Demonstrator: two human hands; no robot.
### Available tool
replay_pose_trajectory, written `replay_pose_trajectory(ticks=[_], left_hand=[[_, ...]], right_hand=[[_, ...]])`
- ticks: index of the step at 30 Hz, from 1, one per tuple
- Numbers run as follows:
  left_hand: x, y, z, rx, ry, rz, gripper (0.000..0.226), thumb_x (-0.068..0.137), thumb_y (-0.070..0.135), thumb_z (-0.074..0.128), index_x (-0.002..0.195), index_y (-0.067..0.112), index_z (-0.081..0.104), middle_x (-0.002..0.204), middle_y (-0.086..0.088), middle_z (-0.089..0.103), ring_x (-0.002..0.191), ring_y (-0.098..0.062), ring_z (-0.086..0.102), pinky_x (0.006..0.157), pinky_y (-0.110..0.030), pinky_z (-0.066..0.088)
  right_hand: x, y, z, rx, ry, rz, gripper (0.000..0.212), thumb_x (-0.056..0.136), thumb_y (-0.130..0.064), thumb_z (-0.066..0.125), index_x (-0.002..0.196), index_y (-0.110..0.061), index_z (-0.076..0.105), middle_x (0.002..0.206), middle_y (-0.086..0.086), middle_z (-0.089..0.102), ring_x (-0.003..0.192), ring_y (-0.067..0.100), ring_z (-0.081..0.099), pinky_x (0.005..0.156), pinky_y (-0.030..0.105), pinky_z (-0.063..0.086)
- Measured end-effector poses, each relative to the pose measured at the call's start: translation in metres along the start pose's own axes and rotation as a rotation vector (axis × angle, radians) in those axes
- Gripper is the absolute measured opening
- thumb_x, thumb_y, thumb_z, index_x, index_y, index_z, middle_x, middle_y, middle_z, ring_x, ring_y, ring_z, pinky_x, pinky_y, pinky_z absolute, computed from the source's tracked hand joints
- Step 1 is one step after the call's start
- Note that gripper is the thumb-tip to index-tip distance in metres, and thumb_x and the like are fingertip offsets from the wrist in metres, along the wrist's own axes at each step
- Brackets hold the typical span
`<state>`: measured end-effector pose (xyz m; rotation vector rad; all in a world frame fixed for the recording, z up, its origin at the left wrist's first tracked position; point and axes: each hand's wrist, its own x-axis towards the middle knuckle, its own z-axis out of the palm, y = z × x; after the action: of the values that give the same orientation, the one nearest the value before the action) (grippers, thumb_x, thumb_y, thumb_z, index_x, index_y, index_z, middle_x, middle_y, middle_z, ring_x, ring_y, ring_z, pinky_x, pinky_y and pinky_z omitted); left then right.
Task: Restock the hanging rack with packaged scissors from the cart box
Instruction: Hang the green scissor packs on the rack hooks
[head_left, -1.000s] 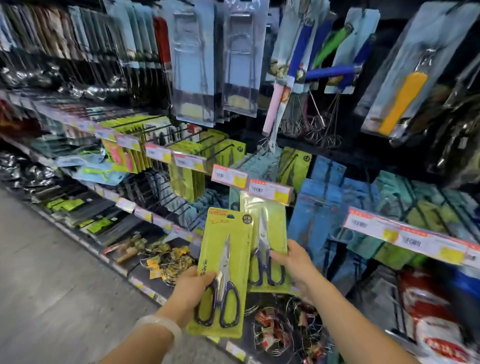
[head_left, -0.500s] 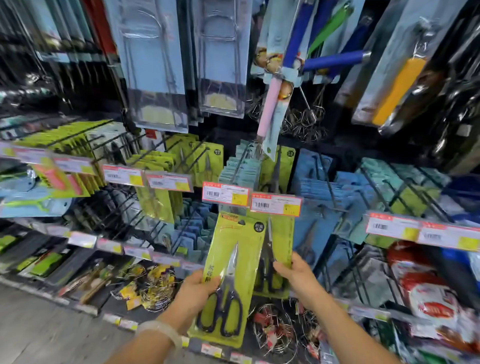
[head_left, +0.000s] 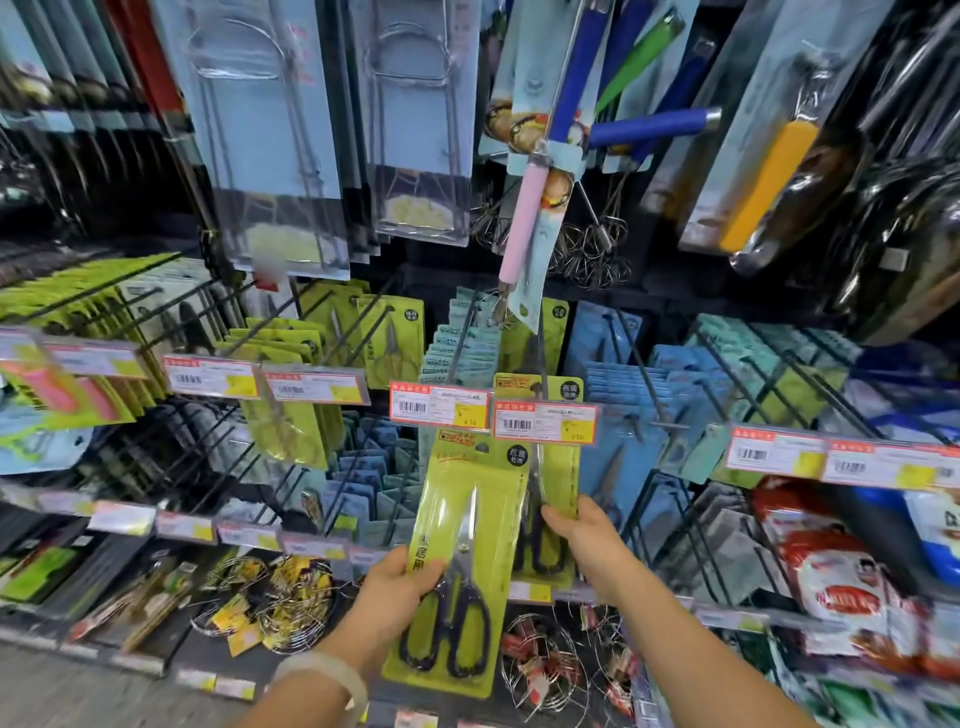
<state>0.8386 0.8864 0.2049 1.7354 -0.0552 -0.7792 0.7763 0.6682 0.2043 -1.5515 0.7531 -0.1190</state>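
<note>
The left hand (head_left: 400, 587) has its grip closed on the lower left edge of a green scissors pack (head_left: 462, 561), thumb pressed on the front of the card beside the black handles. The pack stands nearly upright, its long axis running up from the grip and leaning a little to the right, so the top edge with its hang hole lies directly above the grip, tucked just under the price tag (head_left: 440, 407) that caps a peg.

The right hand (head_left: 587, 540) is closed on the right edge of a second scissors pack (head_left: 550, 499), which sits behind and to the right of the first. This one already reaches up past its own price tag (head_left: 545, 422), its top edge showing above the tag, and it looks to be hanging on the hook (head_left: 540, 353) or very nearly so; the tag hides the hole, so I cannot tell for certain.

The move that counts is for the left-hand pack. Its hang hole is above the grip and slightly farther from the body, and the peg tip lies just behind the tag, pointing toward the person. The left hand is the nearer one and already carries it. My judgement is that the pack must rise along its own long axis, clear the tag, then push back onto the peg. The tag could catch the card's top edge. The cart box is not in view.
</note>
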Motion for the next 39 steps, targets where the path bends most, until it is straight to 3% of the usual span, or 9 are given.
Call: replay_pose_trajectory(ticks=[3, 5, 9, 13, 18, 24, 30, 34, 39], left_hand=[[-0.004, 0.007, 0.004, -0.011, -0.011, -0.019, 0.038, 0.093, 0.025, 0.058, 0.127, 0.009, 0.053, 0.130, -0.008, 0.060, 0.119, -0.026, 0.056, 0.109, -0.046, 0.039], [-0.003, 0.007, 0.007, 0.002, -0.008, -0.020, 0.037, 0.094, 0.024, 0.057, 0.128, 0.009, 0.051, 0.132, -0.006, 0.057, 0.122, -0.026, 0.053, 0.109, -0.043, 0.037], [-0.002, 0.013, 0.022, -0.015, -0.021, 0.003, 0.012, 0.095, 0.018, 0.056, 0.103, 0.010, 0.055, 0.120, 0.001, 0.061, 0.113, -0.019, 0.055, 0.108, -0.041, 0.039], [0.007, 0.012, 0.040, -0.020, 0.006, 0.021, 0.042, 0.084, 0.037, 0.065, 0.113, 0.008, 0.058, 0.123, -0.004, 0.064, 0.113, -0.025, 0.059, 0.103, -0.049, 0.044], [0.012, 0.029, 0.057, 0.041, 0.086, 0.154, 0.012, 0.089, 0.026, 0.064, 0.091, 0.016, 0.059, 0.091, -0.006, 0.071, 0.089, -0.026, 0.068, 0.087, -0.051, 0.053], [0.030, 0.039, 0.066, 0.015, 0.120, 0.190, 0.024, 0.088, 0.023, 0.065, 0.086, 0.001, 0.056, 0.091, -0.029, 0.067, 0.080, -0.036, 0.066, 0.082, -0.055, 0.053], [0.041, 0.025, 0.065, 0.030, 0.072, 0.187, 0.032, 0.085, 0.029, 0.067, 0.090, -0.001, 0.054, 0.083, -0.013, 0.062, 0.074, -0.021, 0.057, 0.083, -0.057, 0.051], [0.029, 0.033, 0.067, 0.009, 0.076, 0.181, 0.028, 0.089, 0.020, 0.064, 0.093, -0.006, 0.055, 0.090, -0.023, 0.069, 0.080, -0.032, 0.067, 0.082, -0.053, 0.053], [0.031, 0.032, 0.067, 0.037, 0.068, 0.171, 0.011, 0.090, 0.017, 0.062, 0.086, 0.008, 0.059, 0.092, -0.019, 0.071, 0.087, -0.037, 0.068, 0.082, -0.053, 0.054]], right_hand=[[-0.001, -0.007, 0.005, -0.294, 0.143, -0.050, 0.063, 0.094, -0.033, 0.051, 0.144, -0.008, 0.022, 0.142, 0.007, 0.042, 0.127, 0.027, 0.044, 0.107, 0.037, 0.038], [-0.009, -0.007, 0.006, -0.339, 0.178, -0.111, 0.063, 0.093, -0.037, 0.052, 0.143, -0.008, 0.026, 0.136, 0.004, 0.046, 0.123, 0.020, 0.046, 0.107, 0.036, 0.037], [-0.039, 0.005, 0.015, -0.146, -0.138, -0.026, 0.038, 0.088, -0.049, 0.051, 0.112, -0.019, 0.053, 0.110, -0.006, 0.060, 0.104, 0.014, 0.059, 0.096, 0.030, 0.049], [-0.047, 0.018, 0.016, -0.170, -0.071, -0.155, 0.014, 0.087, -0.025, 0.063, 0.097, -0.025, 0.053, 0.103, -0.004, 0.067, 0.100, 0.015, 0.064, 0.094, 0.039, 0.053], [-0.044, -0.005, 0.002, -0.118, 0.002, -0.289, 0.021, 0.089, -0.013, 0.060, 0.095, -0.033, 0.054, 0.102, -0.010, 0.066, 0.104, 0.013, 0.061, 0.094, 0.033, 0.050], [-0.030, -0.019, -0.006, -0.084, 0.024, -0.280, 0.020, 0.092, -0.009, 0.054, 0.094, -0.029, 0.052, 0.092, -0.005, 0.064, 0.087, 0.013, 0.061, 0.074, 0.019, 0.048], [-0.026, -0.011, -0.005, -0.115, 0.028, -0.262, 0.021, 0.093, -0.009, 0.053, 0.094, -0.030, 0.050, 0.088, -0.008, 0.063, 0.081, 0.004, 0.059, 0.068, 0.013, 0.044], [-0.027, -0.007, -0.003, -0.123, 0.046, -0.256, 0.019, 0.093, -0.009, 0.053, 0.097, -0.027, 0.051, 0.091, -0.007, 0.064, 0.088, 0.009, 0.061, 0.072, 0.014, 0.046], [-0.024, -0.002, 0.002, -0.097, 0.086, -0.213, 0.021, 0.093, -0.008, 0.052, 0.099, -0.029, 0.052, 0.098, -0.002, 0.065, 0.100, 0.019, 0.062, 0.092, 0.033, 0.050]])
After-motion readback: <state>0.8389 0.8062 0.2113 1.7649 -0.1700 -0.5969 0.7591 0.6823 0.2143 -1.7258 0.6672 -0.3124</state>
